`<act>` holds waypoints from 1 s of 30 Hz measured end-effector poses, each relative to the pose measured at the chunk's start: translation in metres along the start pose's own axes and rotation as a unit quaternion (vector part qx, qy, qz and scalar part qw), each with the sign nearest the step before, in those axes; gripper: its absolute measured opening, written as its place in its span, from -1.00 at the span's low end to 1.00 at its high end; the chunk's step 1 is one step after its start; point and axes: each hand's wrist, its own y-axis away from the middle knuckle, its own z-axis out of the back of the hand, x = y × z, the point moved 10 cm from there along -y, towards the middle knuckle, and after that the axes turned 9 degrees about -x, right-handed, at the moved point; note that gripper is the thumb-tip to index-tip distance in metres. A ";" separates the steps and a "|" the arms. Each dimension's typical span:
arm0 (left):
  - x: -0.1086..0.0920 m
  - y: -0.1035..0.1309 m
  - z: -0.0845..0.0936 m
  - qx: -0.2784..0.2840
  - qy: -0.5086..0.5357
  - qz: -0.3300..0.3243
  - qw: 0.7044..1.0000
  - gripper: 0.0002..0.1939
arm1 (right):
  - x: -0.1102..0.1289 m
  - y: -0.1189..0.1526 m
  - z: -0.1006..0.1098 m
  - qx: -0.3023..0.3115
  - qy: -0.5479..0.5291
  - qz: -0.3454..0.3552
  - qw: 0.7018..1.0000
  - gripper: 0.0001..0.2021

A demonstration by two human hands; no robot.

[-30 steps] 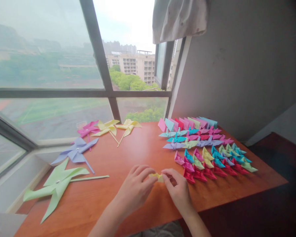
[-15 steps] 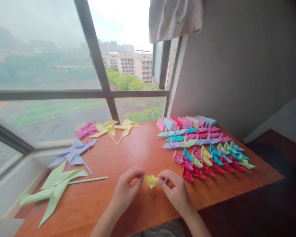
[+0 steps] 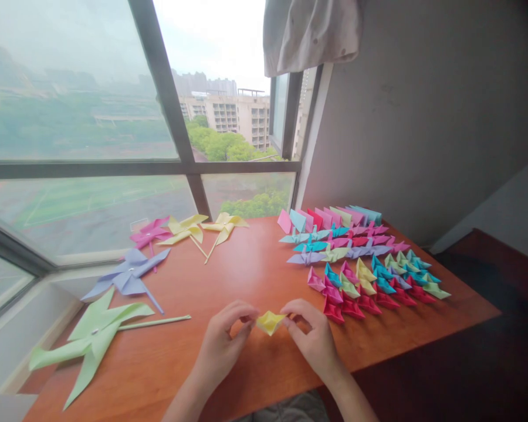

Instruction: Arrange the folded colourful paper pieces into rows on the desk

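A small yellow paper boat (image 3: pixel 270 323) is held up between my two hands near the front of the table. My left hand (image 3: pixel 227 335) pinches its left tip between thumb and fingers. Its right tip is gripped the same way by my right hand (image 3: pixel 310 329). The boat's point faces down toward me, and its folded sides spread out between the fingertips. Nearest on the right are rows of folded paper boats (image 3: pixel 369 303) in red, yellow, blue, green and pink.
Behind the boats stand paper cranes (image 3: pixel 334 253) and a row of coloured folded papers (image 3: pixel 319 220). Several paper pinwheels lie on the left, with a green one (image 3: pixel 94 333) nearest. The wooden table (image 3: pixel 158 369) meets a window (image 3: pixel 88 205) and a wall (image 3: pixel 405 129).
The view has shifted slightly. Both hands keep their hold on the yellow paper boat, which appears a little more spread.
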 end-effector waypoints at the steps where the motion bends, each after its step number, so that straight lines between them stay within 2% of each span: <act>1: -0.001 0.000 0.001 -0.003 -0.007 -0.004 1.000 -0.88 | 0.000 0.000 0.000 0.001 0.001 0.001 1.000 -0.89; 13: -0.013 -0.003 -0.001 -0.007 -0.051 -0.035 0.998 -0.86 | 0.003 -0.002 0.003 -0.021 0.032 0.014 0.999 -0.89; 19: -0.001 -0.001 0.008 -0.052 -0.103 -0.030 0.993 -0.86 | 0.007 0.000 0.005 -0.031 0.048 0.031 0.998 -0.88; 22: 0.009 0.002 0.007 -0.047 -0.147 -0.012 0.988 -0.84 | 0.012 0.005 0.014 -0.047 0.073 0.043 0.995 -0.87; 24: 0.015 0.004 0.001 -0.024 -0.169 -0.007 0.985 -0.83 | 0.016 0.007 0.031 -0.065 0.093 0.051 0.992 -0.87; 26: 0.016 0.005 -0.005 0.001 -0.187 -0.015 0.982 -0.83 | 0.020 0.008 0.060 -0.093 0.117 0.058 0.987 -0.88; 28: 0.017 0.005 -0.009 0.020 -0.200 -0.026 0.979 -0.83 | 0.021 0.006 0.099 -0.125 0.148 0.062 0.979 -0.90; 30: 0.017 0.005 -0.011 0.030 -0.208 -0.031 0.977 -0.83 | 0.019 0.005 0.149 -0.164 0.193 0.066 0.965 -0.92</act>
